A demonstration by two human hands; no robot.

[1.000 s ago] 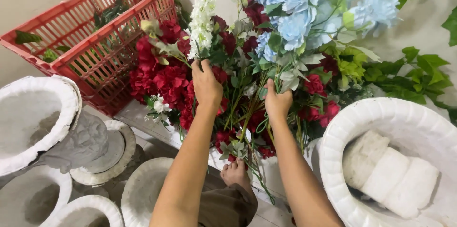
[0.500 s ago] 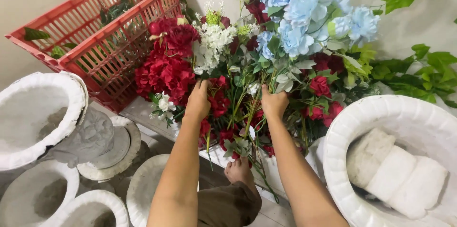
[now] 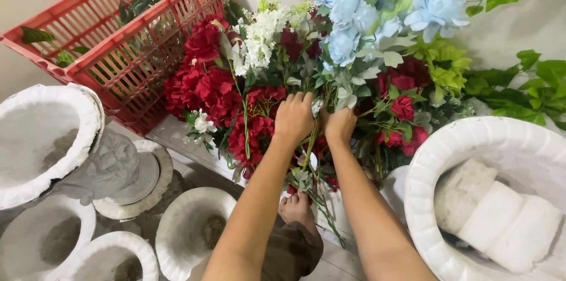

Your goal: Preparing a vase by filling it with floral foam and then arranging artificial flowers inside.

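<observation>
Fingers (image 3: pixel 302 99) buried in flower bunch (image 3: pixel 330 63); white urns (image 3: pixel 47 133) crowd floor.

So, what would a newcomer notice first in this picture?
First, the big bunch of red, white and pale blue flowers in the middle, with the left hand and the right hand pushed into its stems. Then the red plastic crate at upper left, and the white urn holding foam blocks at lower right.

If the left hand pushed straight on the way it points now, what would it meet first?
The left hand, knuckles up among the stems, points toward the wall. It would probably meet the dark red fabric blooms first, then the white flower spike; depth is unclear.
</observation>
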